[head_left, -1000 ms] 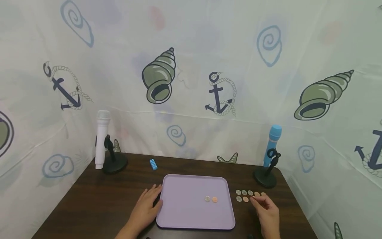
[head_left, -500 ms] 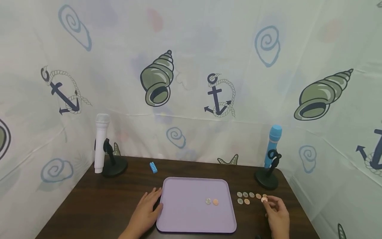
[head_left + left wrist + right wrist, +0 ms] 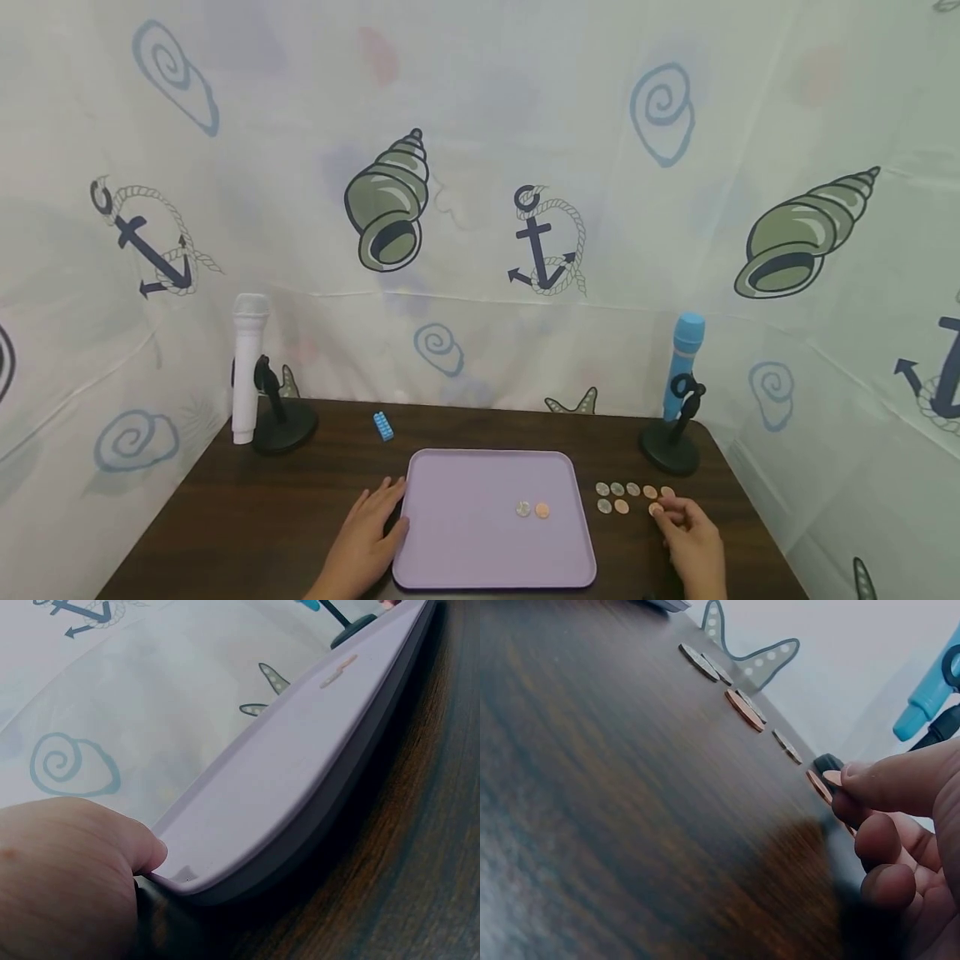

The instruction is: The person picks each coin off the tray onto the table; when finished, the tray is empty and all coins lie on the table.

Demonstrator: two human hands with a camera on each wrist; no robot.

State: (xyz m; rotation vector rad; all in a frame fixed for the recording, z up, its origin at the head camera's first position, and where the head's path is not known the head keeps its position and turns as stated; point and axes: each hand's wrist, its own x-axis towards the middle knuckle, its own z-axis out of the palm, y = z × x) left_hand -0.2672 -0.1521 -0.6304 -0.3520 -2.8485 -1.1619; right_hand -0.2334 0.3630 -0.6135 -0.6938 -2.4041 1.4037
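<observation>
On the dark wood-grain desk point(image 3: 247, 517) my right hand point(image 3: 693, 546) pinches a flat round copper coin point(image 3: 656, 509) — left hand point(image 3: 367, 542), fingers relaxed, rests against the smooth lilac plastic tray point(image 3: 465, 533).

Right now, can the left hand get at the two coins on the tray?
Probably yes. The left hand rests at the purple tray's left edge, and bare tray surface is all that lies between it and the two coins; nothing blocks a reach across.

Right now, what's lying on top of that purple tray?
Two coins lie side by side on the purple tray, one silvery, one copper. The left hand rests at its left edge; nothing there looks covered.
</observation>
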